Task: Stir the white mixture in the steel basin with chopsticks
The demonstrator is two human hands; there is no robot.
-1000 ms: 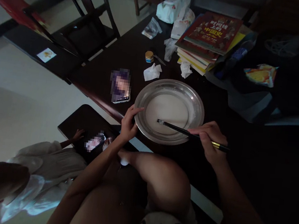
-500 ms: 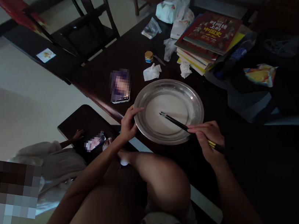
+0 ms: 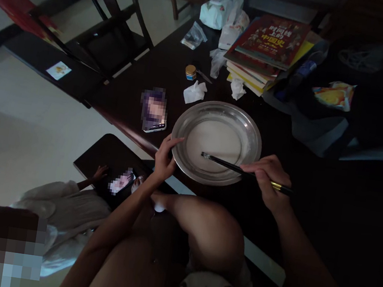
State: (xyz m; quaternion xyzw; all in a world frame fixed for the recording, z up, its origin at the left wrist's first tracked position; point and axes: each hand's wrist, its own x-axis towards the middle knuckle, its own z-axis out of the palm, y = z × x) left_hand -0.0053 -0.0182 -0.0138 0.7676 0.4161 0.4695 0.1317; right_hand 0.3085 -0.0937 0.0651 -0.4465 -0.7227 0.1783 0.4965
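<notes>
A round stainless steel basin [image 3: 255, 124] with pale whitish stuff [image 3: 213, 139] in its bottom sits near the table's edge; whether that is liquid or paste I cannot tell. My left hand [image 3: 166, 159] grips the basin's left rim, fingers laid over the edge and thumb side hidden. In my right hand [image 3: 270, 178] are black chopsticks [image 3: 224, 163] with gold bands near the upper end, held close together. Their tips reach into the whitish stuff left of the basin's centre.
Beyond the basin lie crumpled tissues [image 3: 195, 92], a small gold-lidded jar [image 3: 190, 72], a phone [image 3: 154, 109] and stacked books [image 3: 269, 43]. Plastic bags [image 3: 217, 11] and a bright snack packet [image 3: 335, 96] lie farther back. Another person's hand [image 3: 101, 172] rests on a low bench beside a second phone.
My right hand has swung the chopstick tips slightly nearer to me through the whitish stuff. My left hand and the basin stay in place.
</notes>
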